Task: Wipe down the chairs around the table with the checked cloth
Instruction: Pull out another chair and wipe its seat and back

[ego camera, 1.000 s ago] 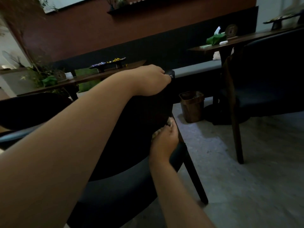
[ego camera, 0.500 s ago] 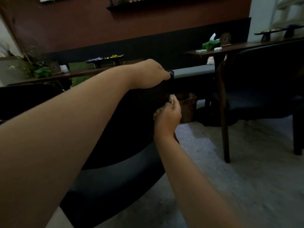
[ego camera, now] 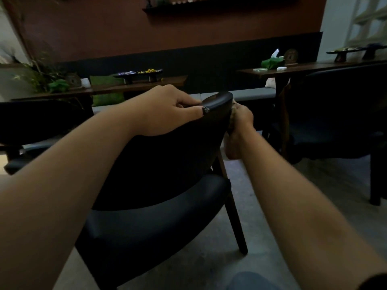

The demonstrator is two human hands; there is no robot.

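Note:
A dark chair (ego camera: 159, 216) with a curved back and padded seat stands right in front of me. My left hand (ego camera: 167, 109) grips the top rail of its backrest near the right end, thumb along the edge. My right hand (ego camera: 240, 120) holds the bunched checked cloth (ego camera: 230, 145) against the outer right end of the backrest, just below the rail's tip. The cloth hangs down under that hand beside the rear post and shows only in part in the dim light.
A second dark chair (ego camera: 335, 122) stands to the right, a third (ego camera: 41, 122) at the left. Low wooden tables (ego camera: 138, 85) with trays and green items run along the wall, with a grey bench (ego camera: 251, 95) behind. Bare floor (ego camera: 293, 206) lies at right.
My right hand has risen with the cloth from the lower side of the backrest up to its top right end. My left hand has kept its grip on the rail.

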